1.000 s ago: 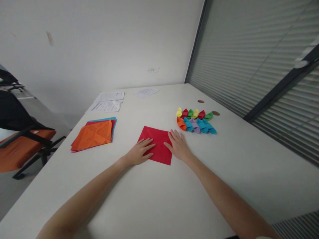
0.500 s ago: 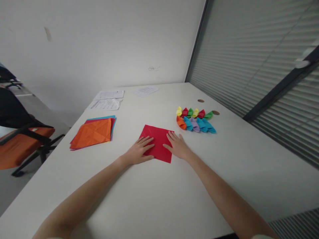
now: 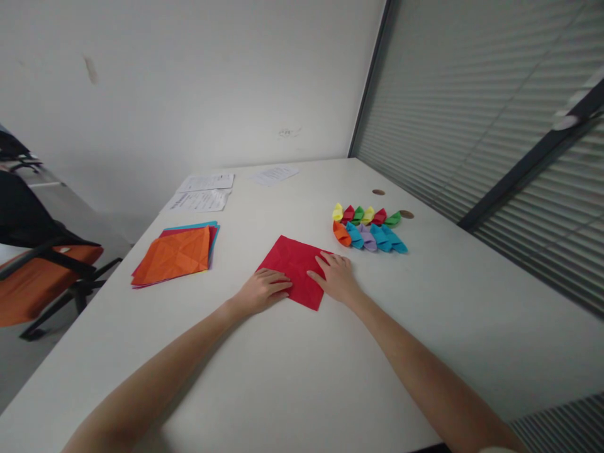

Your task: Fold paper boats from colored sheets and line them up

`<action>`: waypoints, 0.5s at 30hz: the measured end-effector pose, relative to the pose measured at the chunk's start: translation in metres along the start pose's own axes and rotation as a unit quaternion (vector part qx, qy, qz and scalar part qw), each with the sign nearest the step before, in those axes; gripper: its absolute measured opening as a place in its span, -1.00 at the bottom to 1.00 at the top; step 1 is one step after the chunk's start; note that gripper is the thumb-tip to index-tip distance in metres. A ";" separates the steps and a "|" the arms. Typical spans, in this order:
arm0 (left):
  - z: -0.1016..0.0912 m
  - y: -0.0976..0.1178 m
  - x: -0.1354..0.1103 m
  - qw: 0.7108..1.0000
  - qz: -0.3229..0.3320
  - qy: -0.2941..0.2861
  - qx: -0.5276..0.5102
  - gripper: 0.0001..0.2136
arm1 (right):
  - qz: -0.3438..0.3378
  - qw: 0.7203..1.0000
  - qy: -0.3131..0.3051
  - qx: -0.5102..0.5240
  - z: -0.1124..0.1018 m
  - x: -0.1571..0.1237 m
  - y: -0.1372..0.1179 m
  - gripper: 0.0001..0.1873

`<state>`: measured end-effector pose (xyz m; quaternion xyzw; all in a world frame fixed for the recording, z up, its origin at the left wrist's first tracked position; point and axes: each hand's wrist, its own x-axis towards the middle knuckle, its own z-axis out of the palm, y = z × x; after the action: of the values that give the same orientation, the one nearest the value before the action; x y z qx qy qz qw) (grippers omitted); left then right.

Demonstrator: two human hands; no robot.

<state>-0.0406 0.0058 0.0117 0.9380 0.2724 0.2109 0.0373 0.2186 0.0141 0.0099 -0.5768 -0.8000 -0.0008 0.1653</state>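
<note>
White table (image 3: pixel 264 384): red sheet (image 3: pixel 298 263) lies flat, apparently unfolded, beneath left hand (image 3: pixel 265 290) and right hand (image 3: pixel 340 279), fingers loosely extended, gripping nothing; two rows of folded pieces (image 3: pixel 369 238) done, sheet stack (image 3: pixel 175 253) remaining.

Coloured paper, matt and creased

Red sheet (image 3: pixel 299 267), under left hand (image 3: pixel 264 289) and right hand (image 3: pixel 338 277): appeared as thin paper, matt, faintly creased. Orange sheet (image 3: pixel 177 255), left of the left hand: was matt paper, crossed by creases. Folded pieces (image 3: pixel 368 238), beyond the right hand: were matt paper, crisp along the folds. Printed sheets (image 3: pixel 201 200), beyond the left hand: were white paper, matt. Tabletop (image 3: pixel 287 371), beneath both hands: looked smooth, with a soft sheen. Wall (image 3: pixel 189 82), beyond both: showed a matt, scuffed face. Chair seat (image 3: pixel 42 286), far left of the grip: looked like cloth.
</note>
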 end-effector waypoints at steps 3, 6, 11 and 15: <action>0.001 -0.004 -0.001 0.999 -0.039 0.006 -0.012 -0.76 | -0.046 0.997 0.012 0.065 0.001 0.001 0.003 -0.45; 0.003 -0.007 0.000 0.996 -0.089 0.012 -0.023 -0.72 | -0.110 0.989 -0.022 0.097 0.003 0.001 0.006 -0.47; 0.003 -0.006 0.000 0.993 -0.105 0.010 -0.048 -0.69 | -0.146 0.983 -0.070 0.086 0.003 -0.001 0.008 -0.30; 0.004 -0.006 0.000 0.992 -0.115 0.007 -0.054 -0.63 | -0.139 0.983 -0.070 0.092 0.003 -0.001 0.007 -0.24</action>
<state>-0.0418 0.0109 0.0065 0.8956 0.3667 0.2266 0.1098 0.2243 0.0157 0.0060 -0.4405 -0.8789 0.0902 0.1593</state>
